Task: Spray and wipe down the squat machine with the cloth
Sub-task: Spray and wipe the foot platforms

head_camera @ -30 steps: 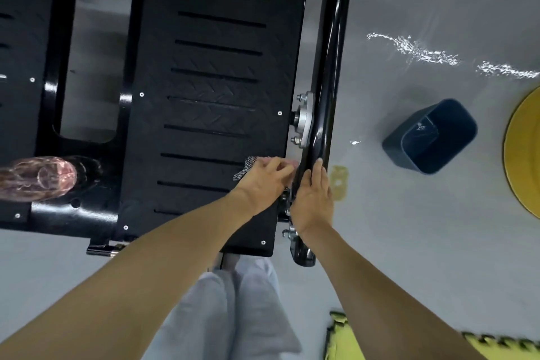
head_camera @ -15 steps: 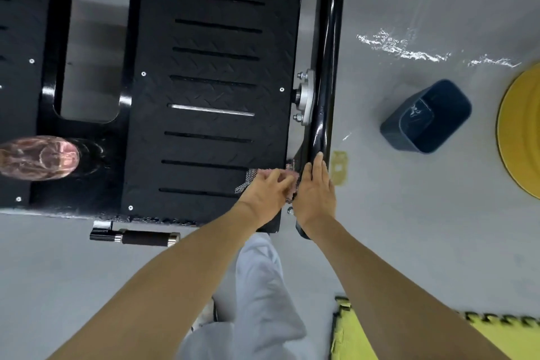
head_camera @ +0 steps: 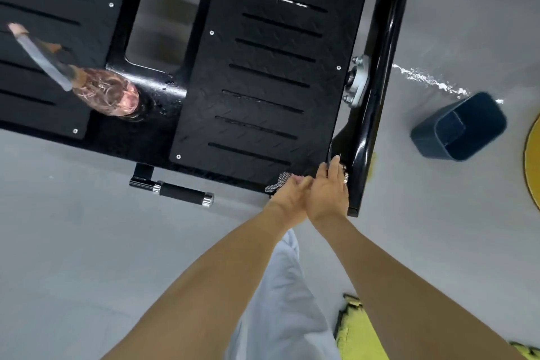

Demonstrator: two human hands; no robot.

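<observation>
Right of centre, the left hand grips the cloth in curled fingers against the squat machine. The right hand touches alongside — fingers straight, together.

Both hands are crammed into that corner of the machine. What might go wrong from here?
The right hand has straight fingers at the narrow gap between the black ridged footplate and the glossy black frame tube, so they may get pinched. The left hand bunches the checked cloth, so it may wipe little. The wet streak on the grey floor could be slippery.
</observation>
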